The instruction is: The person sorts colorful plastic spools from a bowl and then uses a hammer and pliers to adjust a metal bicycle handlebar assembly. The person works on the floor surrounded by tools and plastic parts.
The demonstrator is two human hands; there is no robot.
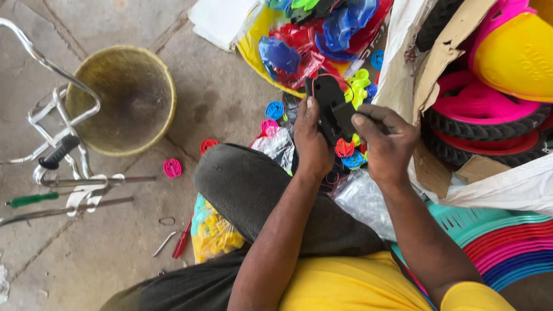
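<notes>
Both forearms rise from the lap to a black plastic part [333, 106], clamped between the left hand [311, 141] and the right hand [389, 144] above scattered coloured discs [345, 151]. Held only by fingertips, it could slip and drop into the clutter of clear bags [363, 198].

Clear plastic bag [216, 233], beside the knee on the floor: yellow and teal small parts inside. Large clear bag [322, 40], top centre: blue, red and green plastic pieces over yellow. Crumpled clear bags [363, 201], at the lap. Torn brown cardboard carton [438, 57], right, holding pink wheels. White sack [507, 190], lower right.
</notes>
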